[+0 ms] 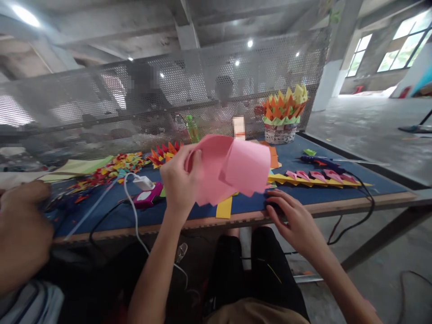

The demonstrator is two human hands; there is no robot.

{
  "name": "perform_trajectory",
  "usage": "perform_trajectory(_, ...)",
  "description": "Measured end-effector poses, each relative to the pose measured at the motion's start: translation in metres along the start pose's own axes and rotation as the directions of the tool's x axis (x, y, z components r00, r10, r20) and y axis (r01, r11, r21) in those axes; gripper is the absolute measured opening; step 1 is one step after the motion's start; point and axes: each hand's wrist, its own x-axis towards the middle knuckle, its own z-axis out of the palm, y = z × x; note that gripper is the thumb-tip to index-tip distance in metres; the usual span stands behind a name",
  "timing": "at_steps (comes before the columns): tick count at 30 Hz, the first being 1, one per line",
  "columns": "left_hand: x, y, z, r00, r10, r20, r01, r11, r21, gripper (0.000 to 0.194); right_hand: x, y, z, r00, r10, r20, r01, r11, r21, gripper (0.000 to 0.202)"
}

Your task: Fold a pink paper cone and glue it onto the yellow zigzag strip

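My left hand (182, 180) is closed on pink paper (212, 173), held up above the near part of the table. The paper bends over at its right side into a lighter pink flap. My right hand (293, 213) rests at the table's front edge, fingers apart and nothing visible in them; a dark patch between thumb and fingers is unclear. Just beyond it lies a yellow folded-paper strip (303, 181) with pink points. Under the pink paper, a yellow paper piece (224, 208) sticks out over the edge.
Another person's hand (23, 225) is at the left. A purple power strip (147, 198) with a white plug and cables lies left of my arm. A glue gun (320, 163) lies at the right. Behind stand a folded-paper basket (281, 132), a green bottle (191, 128) and a perforated metal screen (199, 81).
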Motion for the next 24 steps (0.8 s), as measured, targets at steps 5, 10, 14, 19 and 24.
perform_trajectory(5,0.03,-0.002,-0.038,0.978,0.011,-0.207,0.022,0.987,0.158,0.014,0.028,0.001,0.006,0.991,-0.016,0.133,0.036,0.988,-0.149,0.041)
perform_trajectory(10,0.032,-0.003,-0.073,0.939,0.006,-0.344,0.129,0.92,0.369,0.016,0.049,0.003,0.007,0.978,0.045,0.205,0.009,0.967,-0.254,0.039)
perform_trajectory(14,0.025,-0.005,-0.078,0.926,0.007,-0.378,0.167,0.889,0.426,0.031,0.058,0.007,0.013,0.972,0.076,0.223,-0.004,0.951,-0.308,0.036)
perform_trajectory(19,0.017,-0.005,-0.069,0.895,0.133,-0.426,0.104,0.865,0.49,0.039,0.072,0.022,0.023,0.977,0.077,0.198,-0.017,0.956,-0.292,0.035)
perform_trajectory(24,-0.003,-0.005,-0.053,0.919,0.149,-0.364,0.033,0.892,0.45,0.033,0.078,0.032,0.029,0.994,0.027,0.11,-0.006,0.982,-0.188,0.035)
